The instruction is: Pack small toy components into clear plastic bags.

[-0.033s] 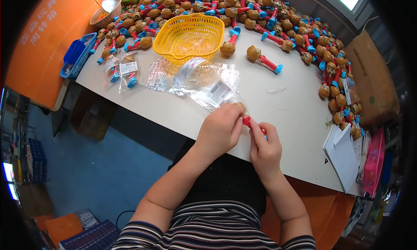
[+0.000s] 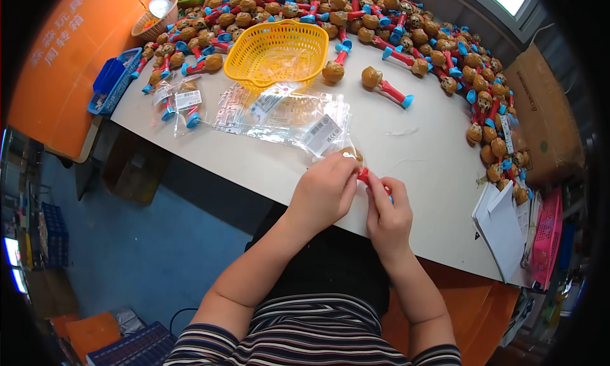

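Observation:
At the table's near edge my left hand (image 2: 324, 185) is closed, its fingertips pinching the mouth of a clear plastic bag (image 2: 346, 142); its fingers hide part of the grip. Close beside it, my right hand (image 2: 389, 216) is closed on the red handle of a toy (image 2: 363, 175) with a blue end. The toy's brown round head lies beyond my left fingers, apparently inside the bag. Other clear bags with white labels (image 2: 321, 135) lie flat just past my hands. A loose toy (image 2: 386, 88), with brown head, red handle and blue foot, lies farther right.
A yellow plastic basket (image 2: 232, 58) stands behind the bags. Bagged toys (image 2: 187, 102) lie at left, near a blue basket (image 2: 121, 80). Many similar toys (image 2: 438, 54) are heaped along the back and right. White papers (image 2: 499, 229) and a pink basket (image 2: 548, 239) are at right.
The raised, shiny label on the bags before the yellow basket now lies flatter. My hands and the toy have shifted only slightly.

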`<move>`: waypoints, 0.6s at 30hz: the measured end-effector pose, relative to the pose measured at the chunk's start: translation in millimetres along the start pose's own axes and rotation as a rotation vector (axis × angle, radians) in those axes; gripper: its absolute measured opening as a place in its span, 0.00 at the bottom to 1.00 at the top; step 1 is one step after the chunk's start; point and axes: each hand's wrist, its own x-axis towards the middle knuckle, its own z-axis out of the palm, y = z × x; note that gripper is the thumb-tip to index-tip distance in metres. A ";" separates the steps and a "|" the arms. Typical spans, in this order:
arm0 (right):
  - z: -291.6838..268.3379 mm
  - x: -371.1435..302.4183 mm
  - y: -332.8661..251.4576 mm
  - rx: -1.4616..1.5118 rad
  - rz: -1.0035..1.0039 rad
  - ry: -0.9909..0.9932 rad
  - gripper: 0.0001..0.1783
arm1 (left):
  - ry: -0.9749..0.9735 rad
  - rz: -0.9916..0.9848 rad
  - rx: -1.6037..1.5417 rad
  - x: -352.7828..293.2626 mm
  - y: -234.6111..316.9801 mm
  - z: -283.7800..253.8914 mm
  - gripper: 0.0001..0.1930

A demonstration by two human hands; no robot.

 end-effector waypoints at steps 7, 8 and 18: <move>1.5 -9.1 -13.3 0.277 0.140 -0.223 0.22 | 0.051 -0.125 0.046 -7.8 -4.3 -1.5 0.06; 3.3 -11.8 -13.2 0.330 0.118 -0.274 0.24 | 0.050 -0.127 0.046 -8.2 -4.5 -1.9 0.06; -24.0 -13.3 -7.9 0.242 0.456 -0.349 0.20 | 0.074 -0.011 0.198 -10.3 2.7 -9.8 0.05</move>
